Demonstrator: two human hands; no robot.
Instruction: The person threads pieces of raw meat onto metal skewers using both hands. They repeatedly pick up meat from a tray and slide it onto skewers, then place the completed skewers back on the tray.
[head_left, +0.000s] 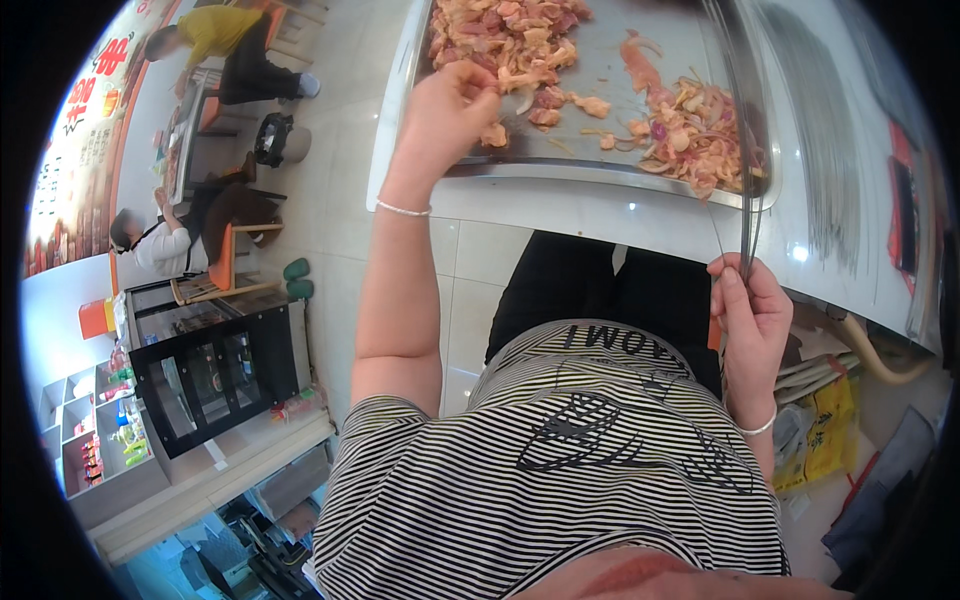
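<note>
My left hand (454, 109) is at the near edge of a pile of raw meat pieces (506, 37) in a metal tray (555, 171), its thumb and fingers pinched on a piece of meat. Lower right, my right hand (750, 300) grips a bundle of thin metal skewers (746, 180) that extends over the tray's right part. One separate skewer (716, 229) runs from its fingers to raw meat (703, 184) at the tray's near edge; the rest of that skewer is hard to make out. Sliced onion with meat (694, 131) lies beside the bundle.
More metal skewers (829, 142) lie on the white table (795, 232), right of the tray. A yellow bag (821, 435) and a pale hose (874, 360) are below its right side. Two seated people (225, 37), (172, 244), a bin (296, 142) and a black cabinet (217, 375) are at left.
</note>
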